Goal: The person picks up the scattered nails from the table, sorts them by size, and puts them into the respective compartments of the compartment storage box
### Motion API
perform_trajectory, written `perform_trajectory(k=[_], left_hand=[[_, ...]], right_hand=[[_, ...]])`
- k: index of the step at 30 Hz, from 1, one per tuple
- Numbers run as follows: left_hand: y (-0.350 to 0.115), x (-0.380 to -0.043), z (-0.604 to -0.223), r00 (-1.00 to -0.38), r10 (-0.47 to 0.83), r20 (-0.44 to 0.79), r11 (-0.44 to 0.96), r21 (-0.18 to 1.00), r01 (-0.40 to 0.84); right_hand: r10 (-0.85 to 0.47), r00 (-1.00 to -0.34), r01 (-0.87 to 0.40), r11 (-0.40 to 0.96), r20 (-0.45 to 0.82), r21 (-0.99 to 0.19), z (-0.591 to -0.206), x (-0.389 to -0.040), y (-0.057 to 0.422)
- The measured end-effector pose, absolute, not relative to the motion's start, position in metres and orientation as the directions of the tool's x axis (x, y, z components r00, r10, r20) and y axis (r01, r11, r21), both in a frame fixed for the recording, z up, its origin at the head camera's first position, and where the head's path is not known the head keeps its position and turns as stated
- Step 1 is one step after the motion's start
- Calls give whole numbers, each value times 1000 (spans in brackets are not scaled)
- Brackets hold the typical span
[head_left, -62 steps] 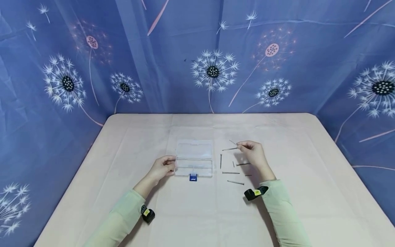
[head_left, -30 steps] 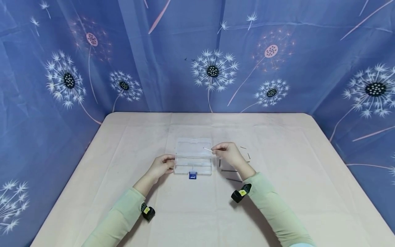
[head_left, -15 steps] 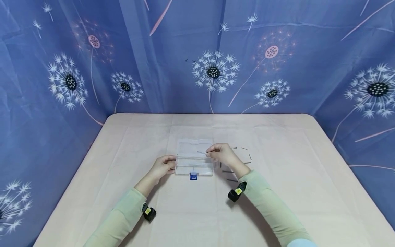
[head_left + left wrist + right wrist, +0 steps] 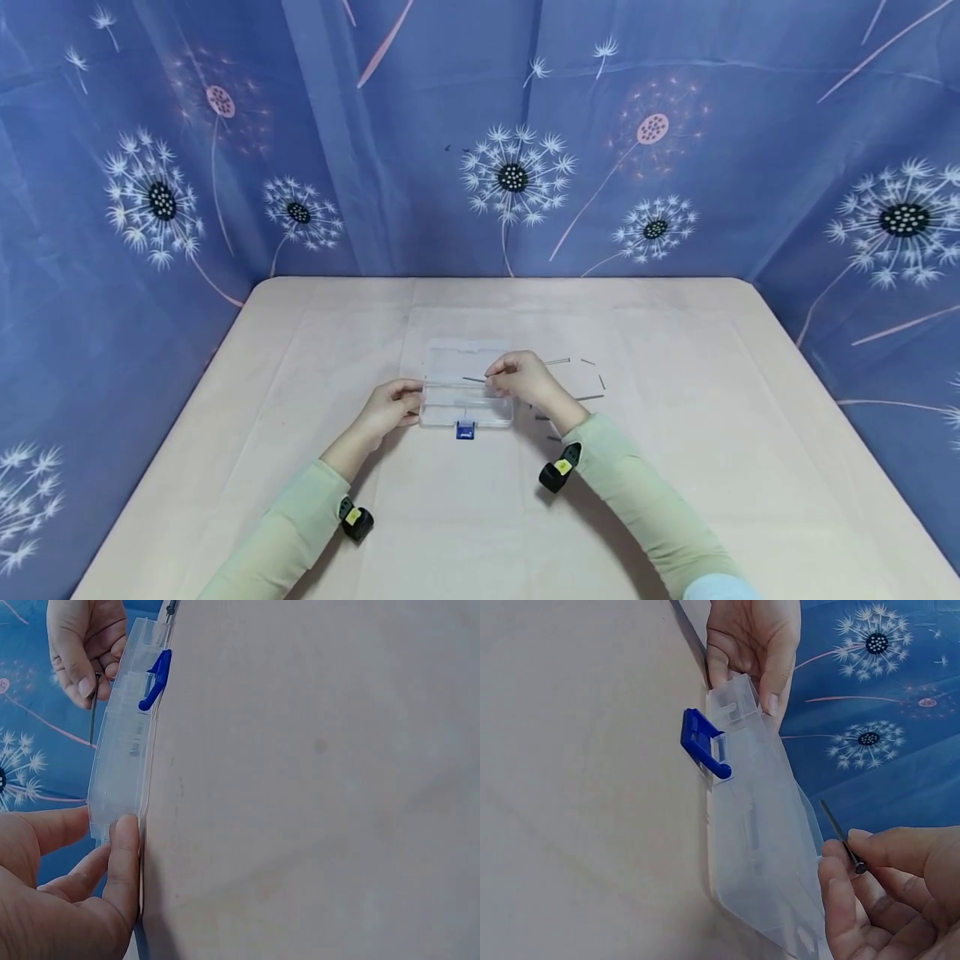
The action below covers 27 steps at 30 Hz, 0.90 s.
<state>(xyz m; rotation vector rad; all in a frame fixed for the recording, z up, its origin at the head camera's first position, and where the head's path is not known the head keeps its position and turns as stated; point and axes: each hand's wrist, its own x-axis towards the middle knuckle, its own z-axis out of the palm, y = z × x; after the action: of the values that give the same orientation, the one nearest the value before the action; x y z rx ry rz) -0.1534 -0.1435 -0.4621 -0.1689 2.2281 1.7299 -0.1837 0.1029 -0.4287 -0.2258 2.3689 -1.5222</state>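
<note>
A clear plastic box (image 4: 437, 412) with a blue latch (image 4: 465, 430) lies with its lid raised back on the table. My left hand (image 4: 392, 406) holds the box at its left end, fingers against the end wall in the left wrist view. Between thumb and fingers, my right hand (image 4: 521, 379) pinches a dark nail (image 4: 840, 831) above the box's right half. The nail's free end points left in the head view, and its head shows by the fingertips in the right wrist view. Several loose nails (image 4: 591, 397) lie right of the box, some partly hidden by the right arm.
A pale cloth covers the table (image 4: 450, 517). Blue curtain fabric (image 4: 405, 167) with dandelion prints stands behind it and at both sides. Small black cameras (image 4: 357, 522) are strapped to both wrists.
My right hand has moved left from among the loose nails to over the box, carrying the pinched nail. My left hand stays at the box's left end.
</note>
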Motion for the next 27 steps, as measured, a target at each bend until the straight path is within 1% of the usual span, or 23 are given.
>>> perform_trajectory(k=[8, 18, 23, 27], left_hand=[[-144, -153, -463, -946, 93, -310, 264, 924, -277], [-145, -148, -465, -945, 95, -313, 241, 928, -283], [-144, -149, -464, -948, 101, -303, 244, 931, -271], [-143, -151, -462, -948, 106, -300, 244, 932, -268]], right_hand=[[-340, -925, -9, 463, -168, -886, -430, -182, 104], [-361, -931, -119, 434, -51, -893, -427, -175, 113], [-339, -941, -172, 495, -8, -852, -423, -172, 123], [-354, -935, -234, 556, 28, -798, -418, -169, 134]])
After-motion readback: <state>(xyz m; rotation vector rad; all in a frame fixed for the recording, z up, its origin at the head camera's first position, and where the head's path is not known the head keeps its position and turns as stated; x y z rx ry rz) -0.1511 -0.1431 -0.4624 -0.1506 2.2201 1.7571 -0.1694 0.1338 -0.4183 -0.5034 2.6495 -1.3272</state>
